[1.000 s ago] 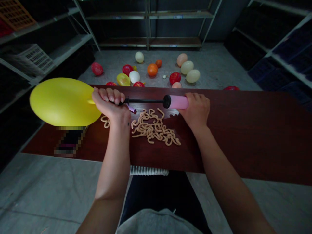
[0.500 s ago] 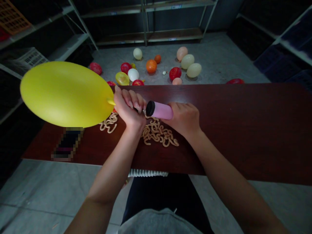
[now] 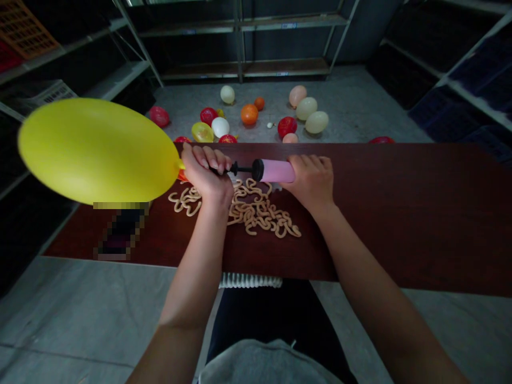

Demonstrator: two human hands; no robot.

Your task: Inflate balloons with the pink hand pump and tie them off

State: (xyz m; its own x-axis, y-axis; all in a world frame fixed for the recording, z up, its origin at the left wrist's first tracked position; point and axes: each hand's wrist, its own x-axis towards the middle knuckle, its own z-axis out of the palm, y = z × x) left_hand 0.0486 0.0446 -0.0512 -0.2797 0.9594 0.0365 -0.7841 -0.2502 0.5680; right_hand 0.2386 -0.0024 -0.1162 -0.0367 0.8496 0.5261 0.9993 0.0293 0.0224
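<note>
L hand (image 3: 206, 173) is fisted round the yellow balloon's neck and the pump's nozzle end, grip fully closed on them; the exact join is hidden under the fingers, so I can't tell how the neck sits on the nozzle. Yellow balloon (image 3: 98, 150) is inflated, sticking out to the left over the worktop's (image 3: 400, 213) left end, held above it. R hand (image 3: 312, 181) wraps the pink pump (image 3: 276, 170), grip closed on the barrel; a short bit of black rod shows btwn barrel and L hand. Under both hands, a pile of uninflated tan balloons (image 3: 256, 213) lies on the worktop. Beyond the far edge, approx a dozen inflated balloons (image 3: 250, 113) sit on the floor.
</note>
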